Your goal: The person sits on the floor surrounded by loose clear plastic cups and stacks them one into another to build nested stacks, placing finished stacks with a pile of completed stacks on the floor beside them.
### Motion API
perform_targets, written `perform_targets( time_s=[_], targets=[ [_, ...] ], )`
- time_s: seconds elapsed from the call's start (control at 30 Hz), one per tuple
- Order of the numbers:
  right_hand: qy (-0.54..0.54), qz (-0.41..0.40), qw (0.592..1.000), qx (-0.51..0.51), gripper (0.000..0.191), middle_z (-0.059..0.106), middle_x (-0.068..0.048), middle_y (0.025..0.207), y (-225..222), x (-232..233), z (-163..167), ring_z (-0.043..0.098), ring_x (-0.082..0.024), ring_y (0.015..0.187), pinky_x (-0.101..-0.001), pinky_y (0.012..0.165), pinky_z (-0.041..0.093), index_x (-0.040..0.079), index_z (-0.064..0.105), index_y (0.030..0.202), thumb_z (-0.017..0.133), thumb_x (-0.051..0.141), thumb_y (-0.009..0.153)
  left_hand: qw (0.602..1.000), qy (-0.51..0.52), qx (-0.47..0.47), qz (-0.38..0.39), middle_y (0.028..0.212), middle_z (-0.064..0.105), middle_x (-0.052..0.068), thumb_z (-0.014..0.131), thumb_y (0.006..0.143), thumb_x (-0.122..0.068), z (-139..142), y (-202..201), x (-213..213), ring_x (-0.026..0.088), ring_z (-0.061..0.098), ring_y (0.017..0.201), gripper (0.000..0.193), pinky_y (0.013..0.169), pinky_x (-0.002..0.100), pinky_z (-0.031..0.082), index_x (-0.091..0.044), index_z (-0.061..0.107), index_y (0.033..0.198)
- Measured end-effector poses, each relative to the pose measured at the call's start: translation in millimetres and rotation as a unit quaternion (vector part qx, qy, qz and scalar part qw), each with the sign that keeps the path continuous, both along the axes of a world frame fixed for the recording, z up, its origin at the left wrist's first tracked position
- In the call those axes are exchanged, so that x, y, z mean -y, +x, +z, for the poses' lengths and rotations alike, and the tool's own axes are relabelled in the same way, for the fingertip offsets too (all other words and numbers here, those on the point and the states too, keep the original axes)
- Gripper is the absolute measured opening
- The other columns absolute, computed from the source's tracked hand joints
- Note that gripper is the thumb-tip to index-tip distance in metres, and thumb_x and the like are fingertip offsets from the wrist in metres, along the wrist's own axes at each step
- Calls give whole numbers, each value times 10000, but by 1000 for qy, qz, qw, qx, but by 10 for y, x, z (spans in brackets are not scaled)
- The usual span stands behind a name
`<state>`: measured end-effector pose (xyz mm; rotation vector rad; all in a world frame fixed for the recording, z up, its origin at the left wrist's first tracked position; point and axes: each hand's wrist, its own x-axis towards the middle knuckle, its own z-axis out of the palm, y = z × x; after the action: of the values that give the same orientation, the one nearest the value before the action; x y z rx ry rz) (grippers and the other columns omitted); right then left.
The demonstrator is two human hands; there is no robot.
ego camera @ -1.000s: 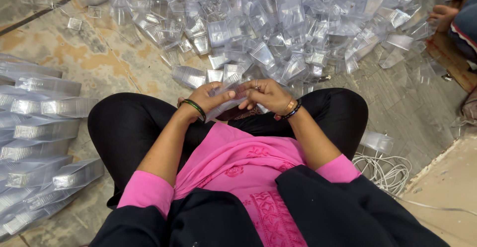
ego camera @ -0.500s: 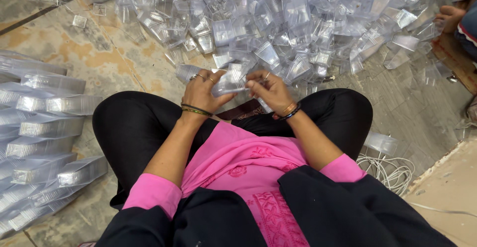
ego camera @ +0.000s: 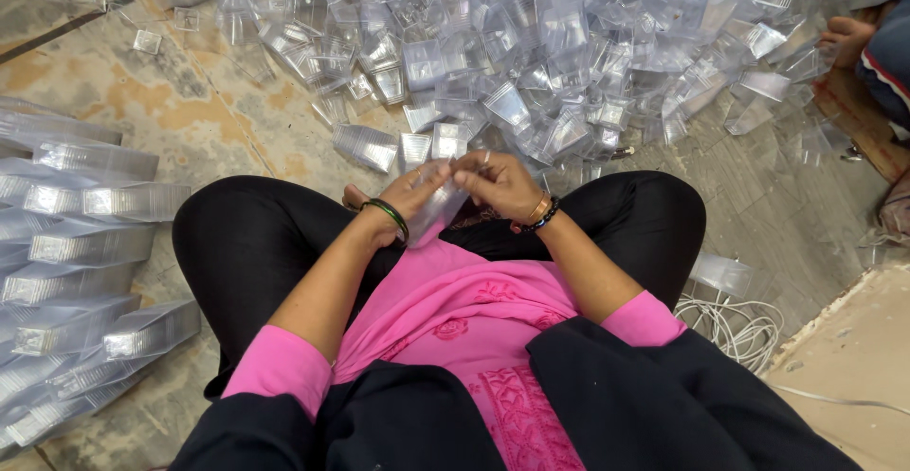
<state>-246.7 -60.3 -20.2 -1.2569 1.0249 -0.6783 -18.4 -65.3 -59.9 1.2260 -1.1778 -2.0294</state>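
Note:
I sit cross-legged on the floor in black trousers and a pink top. My left hand point(ego camera: 408, 196) and my right hand point(ego camera: 498, 182) meet above my lap, both gripping a short stack of clear plastic cups point(ego camera: 438, 213) that slants down toward my left wrist. Bangles circle both wrists. Right beyond my hands lies a big heap of loose clear plastic cups point(ego camera: 531, 54) that spreads across the floor.
Long nested stacks of clear cups point(ego camera: 85, 244) lie in rows on the floor at my left. A coil of white cord point(ego camera: 739, 324) rests by my right knee. Another person's foot point(ego camera: 848, 35) shows at the top right edge.
My hands reached forward to the edge of the heap, then came back above my lap, where they now hold a short stack of cups.

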Motion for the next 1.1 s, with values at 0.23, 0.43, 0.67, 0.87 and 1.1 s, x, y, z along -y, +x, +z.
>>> perform_targets(
  time_s=[0.23, 0.43, 0.67, 0.87, 1.1],
  targets=[
    [6, -255, 961, 112, 277, 765, -55, 1054, -46, 123, -4, 709, -87, 789, -241, 707, 577, 36, 625, 1242, 594, 224, 1042, 984, -87, 8, 157, 1219, 639, 247, 744, 975, -482, -91, 264, 261, 277, 574, 1064, 567, 917, 372, 497, -23, 612, 1281],
    [-9, -88, 996, 11, 298, 727, -72, 934, 204, 3, -59, 624, -75, 618, -236, 561, 512, 10, 688, 1218, 585, 258, 1089, 992, -81, 99, 13, 1045, 701, 24, 705, 908, -558, 171, 194, 149, 107, 613, 982, 559, 839, 246, 484, -113, 690, 1246],
    [-283, -201, 856, -384, 468, 732, -251, 1073, 264, 548, -29, 719, -331, 951, -410, 824, 578, -48, 631, 1301, 671, 319, 1014, 968, -33, 67, 238, 981, 686, 40, 752, 845, -577, 309, 256, 335, 131, 596, 868, 633, 765, 271, 498, -64, 695, 1211],
    [-195, -232, 820, -486, 604, 646, -305, 1175, 584, 1005, 86, 653, -463, 1024, -519, 848, 530, -79, 573, 1259, 734, 380, 901, 971, -1, 75, 227, 954, 688, 14, 732, 854, -566, 339, 260, 352, 105, 593, 844, 595, 741, 258, 493, -58, 714, 1163],
    [-156, -210, 895, -363, 436, 749, -136, 901, 490, 1002, 18, 744, -254, 813, -372, 741, 588, -22, 693, 1084, 838, 298, 826, 968, -4, 55, 243, 993, 693, 32, 765, 835, -560, 281, 301, 385, 115, 611, 879, 635, 767, 262, 495, -34, 685, 1182]
  ],
)
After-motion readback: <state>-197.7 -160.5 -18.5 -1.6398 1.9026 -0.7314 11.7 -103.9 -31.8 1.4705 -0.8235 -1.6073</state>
